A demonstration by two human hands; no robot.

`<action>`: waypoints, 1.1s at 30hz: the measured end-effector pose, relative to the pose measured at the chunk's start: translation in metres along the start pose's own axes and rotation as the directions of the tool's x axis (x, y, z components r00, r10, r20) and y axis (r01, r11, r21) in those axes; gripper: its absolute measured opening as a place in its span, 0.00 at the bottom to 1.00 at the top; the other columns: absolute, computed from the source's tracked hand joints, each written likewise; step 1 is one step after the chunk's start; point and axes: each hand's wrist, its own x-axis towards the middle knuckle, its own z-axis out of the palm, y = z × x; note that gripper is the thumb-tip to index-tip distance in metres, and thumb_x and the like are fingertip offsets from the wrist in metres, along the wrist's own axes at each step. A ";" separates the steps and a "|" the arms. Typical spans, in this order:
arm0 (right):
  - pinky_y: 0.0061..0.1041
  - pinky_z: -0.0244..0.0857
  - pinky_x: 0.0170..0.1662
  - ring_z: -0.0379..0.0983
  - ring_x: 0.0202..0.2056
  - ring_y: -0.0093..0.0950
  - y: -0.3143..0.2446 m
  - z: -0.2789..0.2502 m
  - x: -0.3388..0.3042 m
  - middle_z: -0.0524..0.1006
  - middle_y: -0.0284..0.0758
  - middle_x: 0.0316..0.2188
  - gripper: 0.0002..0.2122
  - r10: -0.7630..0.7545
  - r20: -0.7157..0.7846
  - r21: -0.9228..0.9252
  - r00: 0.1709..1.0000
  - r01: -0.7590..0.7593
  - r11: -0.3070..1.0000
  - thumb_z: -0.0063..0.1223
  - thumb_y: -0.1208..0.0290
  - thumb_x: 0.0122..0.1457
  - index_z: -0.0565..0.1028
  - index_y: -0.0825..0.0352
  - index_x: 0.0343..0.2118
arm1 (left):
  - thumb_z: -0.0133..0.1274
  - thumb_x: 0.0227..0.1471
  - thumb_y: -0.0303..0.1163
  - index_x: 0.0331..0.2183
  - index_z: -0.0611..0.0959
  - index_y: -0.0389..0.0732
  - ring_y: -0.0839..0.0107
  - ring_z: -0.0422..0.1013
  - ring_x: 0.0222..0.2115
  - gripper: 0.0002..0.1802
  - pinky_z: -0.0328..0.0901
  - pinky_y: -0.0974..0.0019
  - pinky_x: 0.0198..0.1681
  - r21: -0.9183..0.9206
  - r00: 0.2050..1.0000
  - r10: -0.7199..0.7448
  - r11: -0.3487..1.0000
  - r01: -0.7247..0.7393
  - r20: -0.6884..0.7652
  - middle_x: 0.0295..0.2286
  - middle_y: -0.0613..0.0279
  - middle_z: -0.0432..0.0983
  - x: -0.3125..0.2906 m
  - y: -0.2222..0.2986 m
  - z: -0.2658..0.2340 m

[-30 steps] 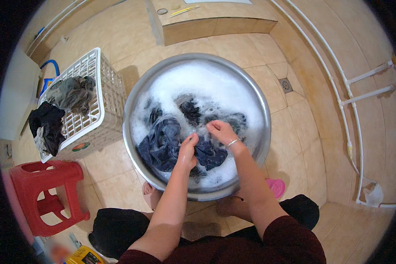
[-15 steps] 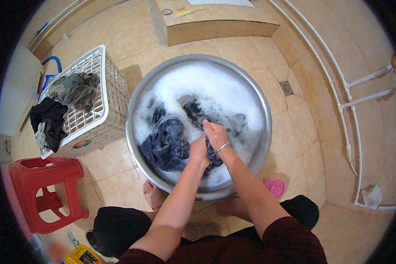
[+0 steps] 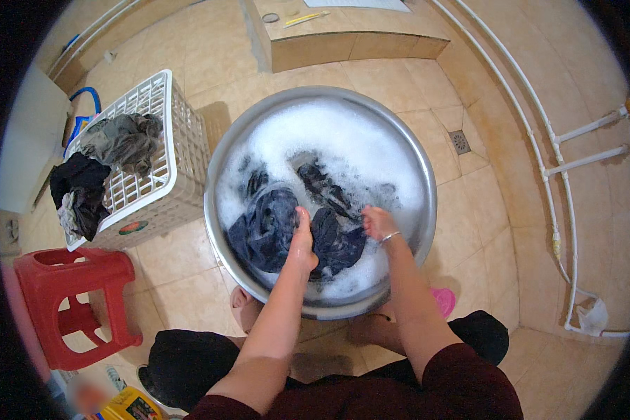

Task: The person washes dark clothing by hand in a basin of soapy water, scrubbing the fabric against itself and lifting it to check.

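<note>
A wide metal basin stands on the floor before me, filled with white suds and dark wet clothes. A bunched dark blue garment lies at the left in the water. My left hand rests along its right side, fingers stretched out, seen edge-on. To the right of that hand spreads a dark cloth. My right hand, with a bracelet at the wrist, is closed on the cloth's right edge; the fingertips are partly hidden. A narrow dark strip of fabric shows through the foam farther back.
A white plastic basket stands at the left, with grey and black clothes on top. Nearer me is a red stool, with a yellow container below it. White pipes run along the right wall; a floor drain lies near them.
My hands were close together over the cloth and are now apart, the right one farther right and a little lower. More of the dark cloth shows between them.
</note>
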 end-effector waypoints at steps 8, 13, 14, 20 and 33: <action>0.23 0.61 0.24 0.66 0.20 0.26 0.003 -0.016 0.002 0.70 0.33 0.17 0.15 -0.005 0.415 0.479 0.910 -0.214 0.851 0.44 0.59 0.48 0.70 0.70 0.20 | 0.50 0.43 0.41 0.29 0.74 0.39 0.72 0.67 0.25 0.16 0.62 0.68 0.28 0.194 0.992 0.128 0.973 -0.128 0.010 0.25 0.62 0.71 0.019 -0.015 -0.020; 0.20 0.55 0.19 0.60 0.16 0.18 -0.037 0.056 -0.048 0.66 0.28 0.12 0.16 -0.353 0.144 -0.343 0.925 0.381 0.858 0.43 0.59 0.50 0.68 0.70 0.19 | 0.46 0.45 0.43 0.29 0.74 0.37 0.73 0.66 0.24 0.17 0.61 0.70 0.28 0.236 0.992 0.090 0.966 -0.109 0.088 0.24 0.62 0.71 0.020 -0.017 -0.008; 0.20 0.55 0.20 0.59 0.16 0.17 -0.036 0.059 -0.050 0.65 0.28 0.11 0.17 -0.329 0.150 -0.372 0.932 0.362 0.855 0.44 0.59 0.49 0.68 0.71 0.18 | 0.46 0.45 0.43 0.29 0.74 0.36 0.73 0.66 0.24 0.18 0.61 0.70 0.28 0.264 0.991 0.101 0.957 -0.122 0.090 0.24 0.62 0.71 0.018 -0.016 -0.006; 0.22 0.60 0.26 0.65 0.21 0.21 -0.058 0.030 -0.060 0.70 0.35 0.17 0.13 -0.343 0.279 -0.537 0.897 0.441 0.719 0.45 0.62 0.48 0.70 0.69 0.21 | 0.43 0.46 0.45 0.29 0.75 0.34 0.74 0.66 0.24 0.20 0.61 0.71 0.28 0.375 0.990 0.115 0.917 -0.138 0.084 0.24 0.61 0.71 0.015 -0.018 -0.007; 0.30 0.62 0.35 0.69 0.33 0.36 0.064 -0.208 -0.149 0.72 0.45 0.26 0.17 -0.044 -0.969 -0.197 0.244 -0.654 0.730 0.51 0.59 0.40 0.71 0.72 0.25 | 0.42 0.47 0.43 0.31 0.74 0.36 0.72 0.67 0.28 0.18 0.61 0.69 0.33 0.346 0.995 0.074 0.934 -0.094 0.071 0.28 0.62 0.71 0.004 -0.035 0.006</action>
